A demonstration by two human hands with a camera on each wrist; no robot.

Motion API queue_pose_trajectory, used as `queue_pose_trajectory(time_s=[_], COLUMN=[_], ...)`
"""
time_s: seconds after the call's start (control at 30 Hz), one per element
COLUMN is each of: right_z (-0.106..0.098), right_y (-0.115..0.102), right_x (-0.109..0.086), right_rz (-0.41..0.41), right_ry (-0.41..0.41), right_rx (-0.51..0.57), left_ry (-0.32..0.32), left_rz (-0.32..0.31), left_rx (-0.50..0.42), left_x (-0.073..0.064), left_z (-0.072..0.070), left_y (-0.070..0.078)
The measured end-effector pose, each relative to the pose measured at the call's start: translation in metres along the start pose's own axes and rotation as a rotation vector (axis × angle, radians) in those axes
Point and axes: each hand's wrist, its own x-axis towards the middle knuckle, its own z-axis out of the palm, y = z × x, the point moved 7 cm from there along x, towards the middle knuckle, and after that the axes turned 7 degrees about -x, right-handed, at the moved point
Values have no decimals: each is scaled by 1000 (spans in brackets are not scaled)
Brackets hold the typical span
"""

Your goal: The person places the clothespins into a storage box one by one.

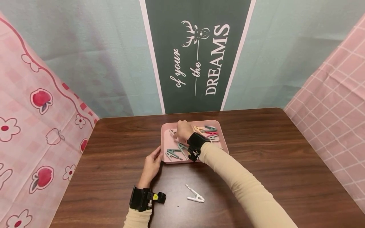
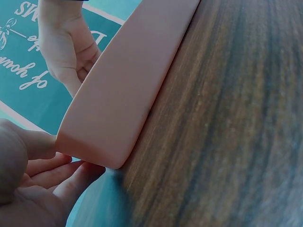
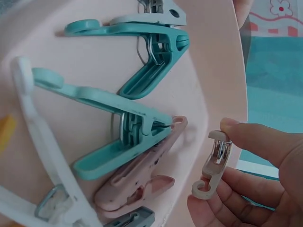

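Note:
A pink tray (image 1: pixel 163 136) holding several clothespins stands near the table's back edge. At its front left corner, my left hand (image 1: pixel 151 164) grips the wall, thumb at the rim and fingers curled below, as the left wrist view shows. Over the tray's left part, my right hand (image 1: pixel 184 129) pinches a small beige clothespin (image 3: pixel 214 168) between thumb and fingers. Below it in the right wrist view lie a dusty-pink clothespin (image 3: pixel 135 172), two teal clothespins, one teal clothespin (image 3: pixel 113 101) being nearer, and a white clothespin (image 3: pixel 49 146).
On the brown wooden table (image 1: pixel 256 152), a white clothespin (image 1: pixel 196 195) lies in front of the tray. Yellow, red and teal clothespins fill the tray's right side, including a red clothespin (image 1: pixel 211 133). Fabric curtains (image 1: pixel 114 63) stand behind and at both sides.

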Motion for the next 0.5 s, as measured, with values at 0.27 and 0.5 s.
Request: queue_pose_trajectory(time_s=[0.27,0.5], right_z=[8,11], right_y=[-6,-7], right_x=[6,8], right_rz=[-19,-1], right_ry=[15,13], right_rx=[-9,-24], left_ry=[6,6], left_rz=[-3,2], left_rx=[4,-10], left_x=[1,1], left_z=[1,1], left_y=[0,0])
